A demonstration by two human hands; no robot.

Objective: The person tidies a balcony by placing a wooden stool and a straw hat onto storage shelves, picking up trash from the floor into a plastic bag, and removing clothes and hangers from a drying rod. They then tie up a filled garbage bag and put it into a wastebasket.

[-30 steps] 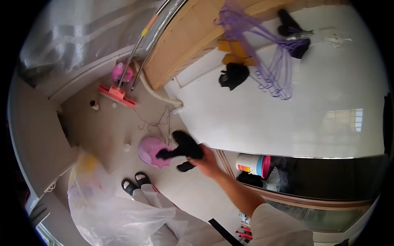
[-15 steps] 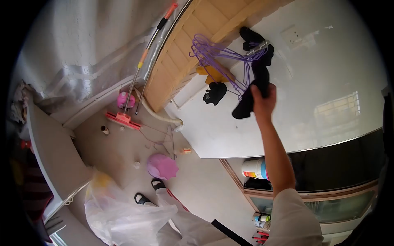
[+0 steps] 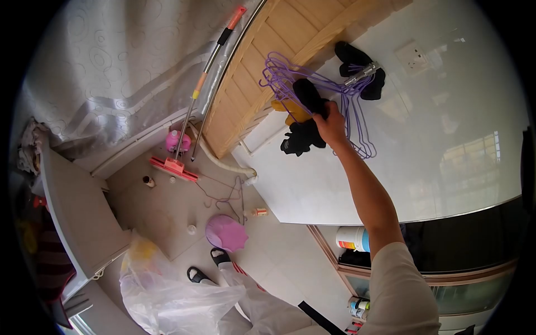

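Head view shows my right hand (image 3: 333, 125) stretched up with fingers closed on a black sock (image 3: 309, 96), which runs up and left from my grip onto the purple hangers (image 3: 357, 111); my left hand is out of sight.

Single head cam, fisheye, looking steeply down and forward from standing height; it's taking in tiled floor (image 3: 167, 212), white wall (image 3: 446, 139) and purple hangers (image 3: 346, 100) at arm's reach.
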